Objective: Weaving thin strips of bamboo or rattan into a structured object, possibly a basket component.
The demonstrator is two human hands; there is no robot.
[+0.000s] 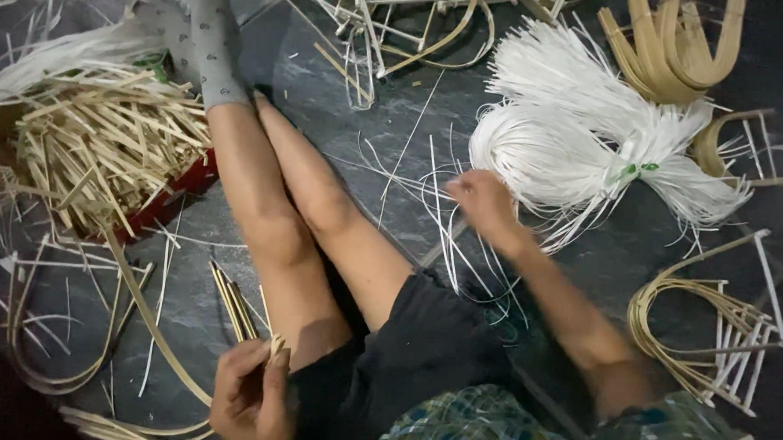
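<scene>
- Bare dark floor (394,172) open only in a narrow lane beyond the outstretched legs (286,207).
- Blocked toward the floor's left edge by a heap of bamboo sticks (104,150).
- Crowded on the right by a white strip bundle (580,140) and curved frames (703,330).

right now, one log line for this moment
left hand: holds bamboo sticks | right hand: on white strips | seated, dark floor
</scene>
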